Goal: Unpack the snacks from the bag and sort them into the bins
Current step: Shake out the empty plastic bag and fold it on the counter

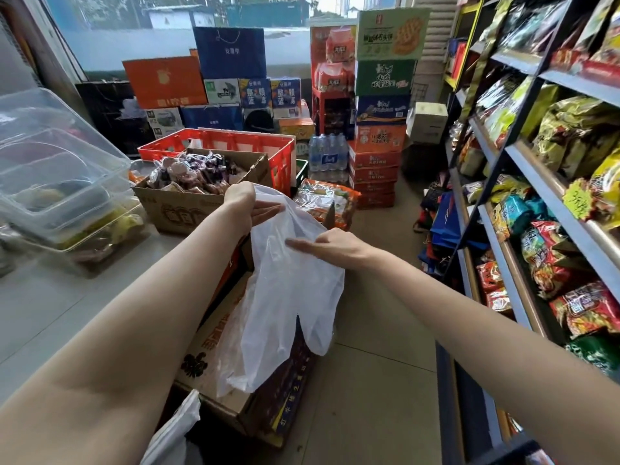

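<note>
Overhead, both the left hand (246, 204) and right hand (330, 245) pinch a limp plastic bag (288, 297) above cardboard boxes (214, 350).

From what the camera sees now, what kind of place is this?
Most likely a small snack shop or its stock corner: shelves of snack packets, stacked cartons, a pack of bottled water.

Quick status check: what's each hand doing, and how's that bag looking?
Left hand and right hand both pinching the white plastic bag near its top. Bag hangs limp, looks empty. Cardboard boxes directly beneath; nothing blocking.
</note>
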